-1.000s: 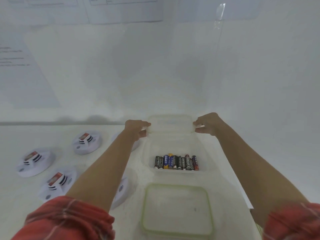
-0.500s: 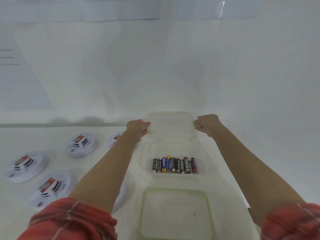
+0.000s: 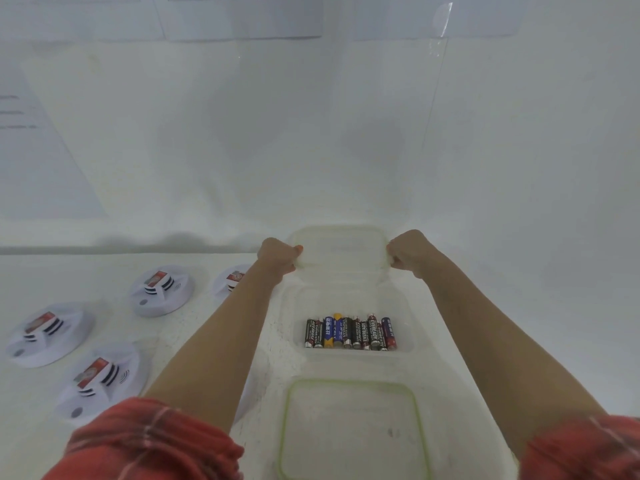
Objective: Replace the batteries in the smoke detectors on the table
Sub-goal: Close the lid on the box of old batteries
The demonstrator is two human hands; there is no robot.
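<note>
A clear plastic container [image 3: 341,249] with a faint green rim stands at the far side of the white table. My left hand [image 3: 278,256] grips its left edge and my right hand [image 3: 407,252] grips its right edge, fingers curled. Just in front of it, an open clear box [image 3: 405,296] holds a row of several batteries [image 3: 349,332]. Three white round smoke detectors [image 3: 161,289] [image 3: 46,332] [image 3: 100,375] lie to the left. Another detector [image 3: 230,278] shows partly behind my left forearm.
A clear lid or tray with a green rim [image 3: 353,384] lies nearest to me, in front of the battery box. A white wall with taped paper sheets [image 3: 242,15] rises right behind the table. My red sleeves fill the lower corners.
Both hands stay on the far container's edges, and their fingers have curled tighter round it. The view has shifted slightly. The batteries and detectors lie as before.
</note>
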